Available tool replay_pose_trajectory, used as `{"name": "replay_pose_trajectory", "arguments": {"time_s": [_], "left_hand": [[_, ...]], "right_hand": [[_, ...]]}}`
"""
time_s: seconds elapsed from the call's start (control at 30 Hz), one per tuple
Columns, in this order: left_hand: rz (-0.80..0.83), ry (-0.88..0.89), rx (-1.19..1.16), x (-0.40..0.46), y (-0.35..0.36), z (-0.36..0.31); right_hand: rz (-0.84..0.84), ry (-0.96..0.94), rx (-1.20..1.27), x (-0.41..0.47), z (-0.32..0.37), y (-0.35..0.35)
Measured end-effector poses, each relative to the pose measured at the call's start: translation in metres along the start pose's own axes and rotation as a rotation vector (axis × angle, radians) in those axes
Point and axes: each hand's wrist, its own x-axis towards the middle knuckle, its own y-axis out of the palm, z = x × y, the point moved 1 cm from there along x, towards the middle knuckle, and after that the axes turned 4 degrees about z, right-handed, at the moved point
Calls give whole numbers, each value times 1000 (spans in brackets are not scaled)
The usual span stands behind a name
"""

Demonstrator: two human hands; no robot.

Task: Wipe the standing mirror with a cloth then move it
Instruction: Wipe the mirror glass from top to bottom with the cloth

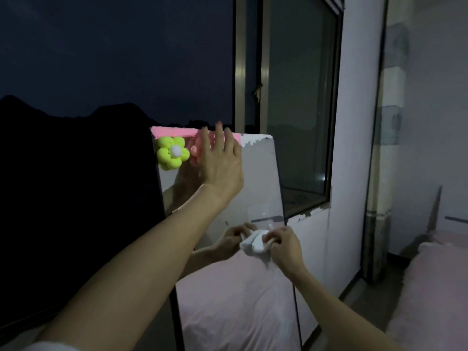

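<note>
A tall frameless standing mirror [260,188] leans in front of the window, with pink trim and a yellow-green plush flower [172,152] at its top left. My left hand [220,163] is raised near the mirror's top, fingers spread, holding nothing; whether it touches the glass I cannot tell. My right hand [283,245] is closed on a crumpled white cloth [254,243], pressed against the glass near the mirror's right edge at mid height. The mirror reflects both hands and a pink bed.
A dark open window [114,84] lies behind the mirror, with a sliding pane [298,110] to the right. A white wall [354,148] stands beside it. A pink bed [435,287] fills the lower right. A second mirror-like panel [374,198] leans on the wall.
</note>
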Motion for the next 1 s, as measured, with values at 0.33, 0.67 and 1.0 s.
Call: {"name": "replay_pose_trajectory", "arguments": {"time_s": [0.33, 0.67, 1.0], "left_hand": [[47, -98, -3, 26, -4, -7], [6, -71, -49, 35, -7, -6], [26, -60, -41, 49, 2, -11]], "right_hand": [[-62, -83, 42, 48, -4, -1], [-332, -68, -102, 75, 26, -29], [-150, 345, -111, 71, -15, -15]]}}
